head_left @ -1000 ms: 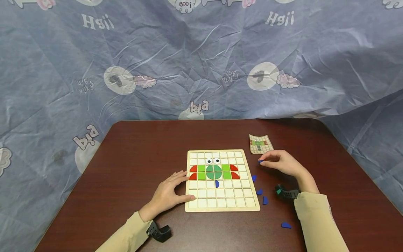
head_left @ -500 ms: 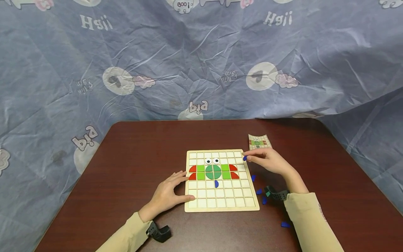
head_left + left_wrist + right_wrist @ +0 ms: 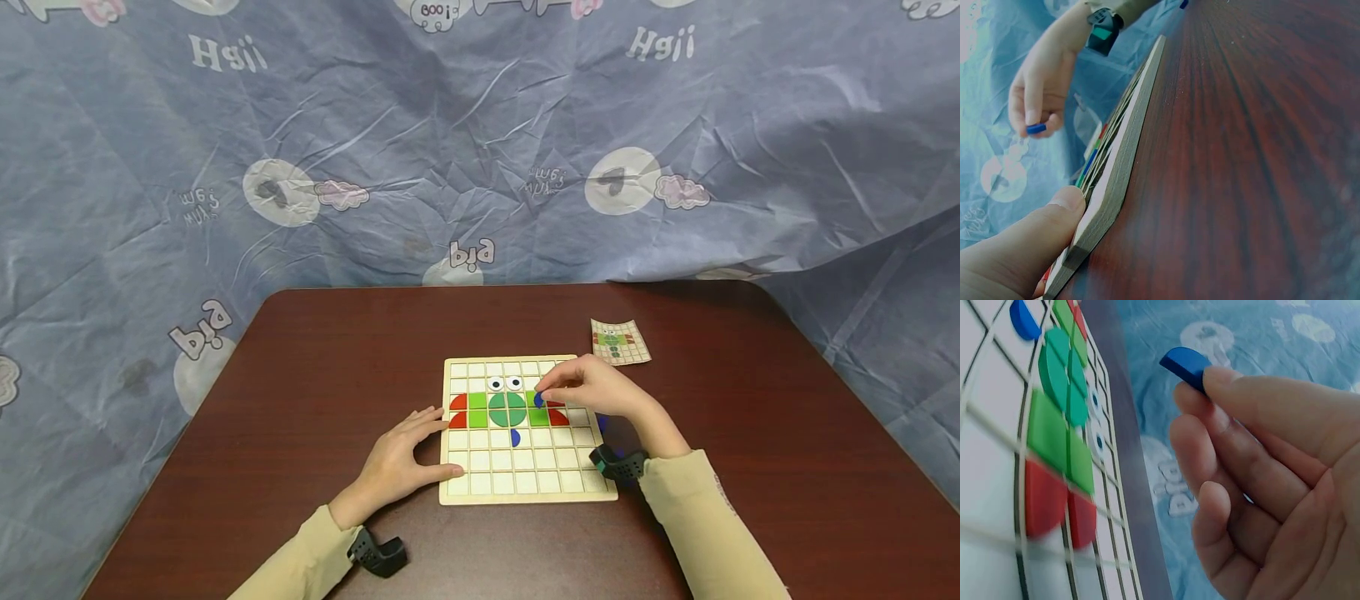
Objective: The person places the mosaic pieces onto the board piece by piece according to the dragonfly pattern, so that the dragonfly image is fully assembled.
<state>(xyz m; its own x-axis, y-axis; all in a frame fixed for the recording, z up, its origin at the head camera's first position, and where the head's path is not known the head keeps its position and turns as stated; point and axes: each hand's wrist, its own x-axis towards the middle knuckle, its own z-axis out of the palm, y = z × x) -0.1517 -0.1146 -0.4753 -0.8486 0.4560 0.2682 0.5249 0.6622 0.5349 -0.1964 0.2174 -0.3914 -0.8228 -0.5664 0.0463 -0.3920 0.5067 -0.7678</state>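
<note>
A pale wooden grid board (image 3: 480, 483) lies on the table, bearing red, light green and darker green pieces, two eye pieces (image 3: 505, 383) and a blue half-round piece (image 3: 515, 437) below the green circle. My left hand (image 3: 397, 462) rests at the board's left edge, fingers spread and thumb (image 3: 1060, 209) touching the rim. Between thumb and forefinger, my right hand (image 3: 600, 390) pinches another blue half-round piece (image 3: 1186, 362), held above the board's right part. The right wrist view shows this piece apart from the board, its other fingers curled loosely. My right hand hides part of the upper right cells.
A small pattern card (image 3: 621, 343) with a similar coloured figure lies behind the board's right corner. Loose blue pieces (image 3: 602, 422) sit just right of the board, partly hidden by my right forearm. Brown table (image 3: 360, 350) surrounds the board; a patterned blue cloth (image 3: 420, 167) hangs behind.
My right hand has moved left with the blue half-round piece, from beside the card to over the board. My left hand has stayed in place.
</note>
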